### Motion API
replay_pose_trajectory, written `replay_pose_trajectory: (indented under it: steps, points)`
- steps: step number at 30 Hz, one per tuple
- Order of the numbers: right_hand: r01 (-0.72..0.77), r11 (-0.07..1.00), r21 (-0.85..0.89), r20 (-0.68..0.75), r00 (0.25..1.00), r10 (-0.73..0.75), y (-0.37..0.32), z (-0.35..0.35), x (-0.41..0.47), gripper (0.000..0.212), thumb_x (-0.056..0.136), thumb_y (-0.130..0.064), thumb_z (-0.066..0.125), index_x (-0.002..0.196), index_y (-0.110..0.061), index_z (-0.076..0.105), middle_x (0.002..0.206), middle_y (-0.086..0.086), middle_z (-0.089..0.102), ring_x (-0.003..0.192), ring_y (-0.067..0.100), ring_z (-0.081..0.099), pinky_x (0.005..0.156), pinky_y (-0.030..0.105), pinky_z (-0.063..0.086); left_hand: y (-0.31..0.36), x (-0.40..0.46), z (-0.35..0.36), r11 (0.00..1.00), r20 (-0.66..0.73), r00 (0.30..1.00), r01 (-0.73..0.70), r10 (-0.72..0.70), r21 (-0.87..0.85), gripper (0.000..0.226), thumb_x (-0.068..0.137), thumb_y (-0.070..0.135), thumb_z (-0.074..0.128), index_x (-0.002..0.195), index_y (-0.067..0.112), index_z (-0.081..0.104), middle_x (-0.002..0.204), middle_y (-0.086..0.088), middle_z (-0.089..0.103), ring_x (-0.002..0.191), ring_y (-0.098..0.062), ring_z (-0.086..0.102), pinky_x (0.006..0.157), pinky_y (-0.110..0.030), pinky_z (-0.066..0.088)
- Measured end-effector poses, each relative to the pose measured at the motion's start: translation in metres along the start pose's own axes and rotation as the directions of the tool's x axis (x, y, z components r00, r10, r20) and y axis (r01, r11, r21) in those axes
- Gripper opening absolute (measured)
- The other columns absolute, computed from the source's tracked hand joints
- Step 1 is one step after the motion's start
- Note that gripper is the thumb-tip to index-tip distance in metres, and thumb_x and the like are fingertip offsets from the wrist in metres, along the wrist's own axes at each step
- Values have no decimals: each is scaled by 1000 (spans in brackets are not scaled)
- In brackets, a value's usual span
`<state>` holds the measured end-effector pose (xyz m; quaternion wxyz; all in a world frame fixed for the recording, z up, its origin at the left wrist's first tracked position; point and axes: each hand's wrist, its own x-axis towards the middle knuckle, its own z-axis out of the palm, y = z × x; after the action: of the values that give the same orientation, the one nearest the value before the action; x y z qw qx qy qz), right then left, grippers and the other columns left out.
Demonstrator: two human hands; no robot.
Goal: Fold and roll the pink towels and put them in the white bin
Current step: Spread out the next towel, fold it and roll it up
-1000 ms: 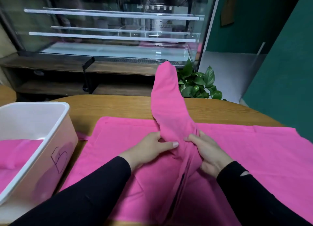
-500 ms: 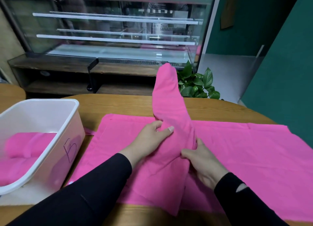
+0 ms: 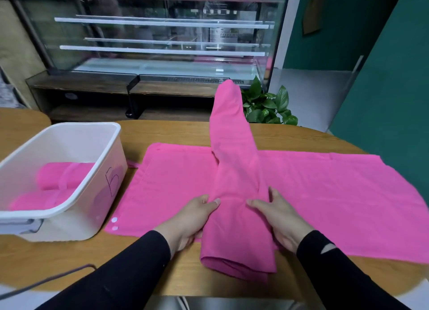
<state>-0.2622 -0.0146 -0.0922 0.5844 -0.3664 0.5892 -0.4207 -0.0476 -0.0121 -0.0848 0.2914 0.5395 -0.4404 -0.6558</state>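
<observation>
A long folded pink towel [image 3: 234, 170] lies as a narrow strip running from the near table edge away over the far edge. Its near end [image 3: 236, 261] is doubled over. My left hand [image 3: 190, 219] holds the strip's left side and my right hand [image 3: 281, 217] holds its right side, thumbs on top. Under it a second pink towel [image 3: 336, 193] is spread flat across the table. The white bin [image 3: 69, 207] stands at the left with two rolled pink towels [image 3: 60, 175] inside.
The wooden table [image 3: 162, 258] carries everything. A glass display case [image 3: 162, 38] stands behind it and a green plant [image 3: 269, 107] sits beyond the far edge. A dark cable [image 3: 58, 277] runs along the near left. A green wall [image 3: 394, 89] is at the right.
Both hands have slid down the strip toward me, and the strip now lies flatter and straighter with its near end folded over at the table edge. The view has tilted left, showing more of the bin.
</observation>
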Motion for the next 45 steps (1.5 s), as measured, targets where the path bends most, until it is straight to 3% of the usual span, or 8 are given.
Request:
replay_pose_trajectory:
  steps: [4, 9, 14, 21, 28, 32, 37, 45]
  points:
    - [-4, 999, -48, 75, 997, 8, 12, -11, -22, 61, 84, -4, 74, 138, -18, 49, 103, 3, 78, 93, 21, 75, 73, 33, 61, -8, -14, 3, 1000, 82, 996, 21, -20, -14, 35, 90, 19, 71, 123, 16, 59, 107, -6, 76, 88, -19, 73, 58, -31, 58]
    - [154, 875, -459, -2, 985, -174, 25, -24, -41, 85, 91, -19, 74, 159, -25, 23, 151, -6, 45, 132, 13, 48, 100, 20, 39, -18, -30, 9, 962, -40, 981, -180, 192, 205, 70, 87, 0, 72, 144, 20, 37, 74, 6, 68, 55, -8, 63, 45, -22, 49]
    - [280, 743, -607, 103, 956, -277, 39, -35, -61, 75, 91, -28, 73, 151, -43, 30, 136, -8, 54, 132, 17, 51, 99, 26, 46, -28, -45, 11, 879, -23, 943, -302, 333, 371, 73, 91, 8, 69, 144, 44, 35, 72, 5, 63, 49, -11, 59, 44, -28, 49]
    - [447, 289, -847, 237, 803, -547, 60, -43, -87, 16, 94, -35, 68, 109, -30, 67, 92, -17, 53, 83, 4, 56, 74, 25, 45, -64, -56, -6, 195, 265, 741, -470, 617, 861, 49, 87, 3, 57, 134, 15, 63, 97, 1, 53, 97, -24, 55, 90, -38, 44]
    - [439, 532, -724, 144, 851, -505, 64, -48, -89, 15, 90, -29, 73, 104, -36, 75, 96, -30, 64, 97, -5, 61, 87, 23, 48, -68, -70, -4, -35, 302, 618, -405, 725, 913, 47, 79, 46, 69, 125, 34, 65, 117, 0, 57, 104, -23, 55, 82, -41, 41]
    - [510, 232, -829, 265, 721, -640, 78, -50, -91, 19, 87, -26, 77, 107, -25, 78, 91, -13, 54, 91, 12, 55, 80, 40, 50, -67, -70, 0, -200, 486, 563, -494, 668, 846, 48, 68, 27, 80, 115, 31, 71, 122, 0, 62, 114, -21, 55, 89, -38, 36]
    - [587, 18, -810, 452, 642, -620, 88, -63, -99, 39, 93, -64, 56, 111, -34, 74, 146, -8, 51, 141, 17, 38, 112, 46, 28, -65, -71, 1, -39, 415, 558, -563, 719, 825, 21, 95, 41, 64, 90, 22, 72, 104, 7, 65, 97, -16, 61, 83, -39, 45]
    - [608, 152, -780, 390, 661, -641, 78, -49, -94, 31, 94, -56, 55, 98, -31, 72, 110, -24, 60, 109, 0, 54, 102, 37, 35, -69, -64, -3, 233, 276, 658, -577, 701, 783, 24, 98, 36, 54, 84, 20, 64, 96, 12, 63, 92, -10, 57, 86, -32, 44]
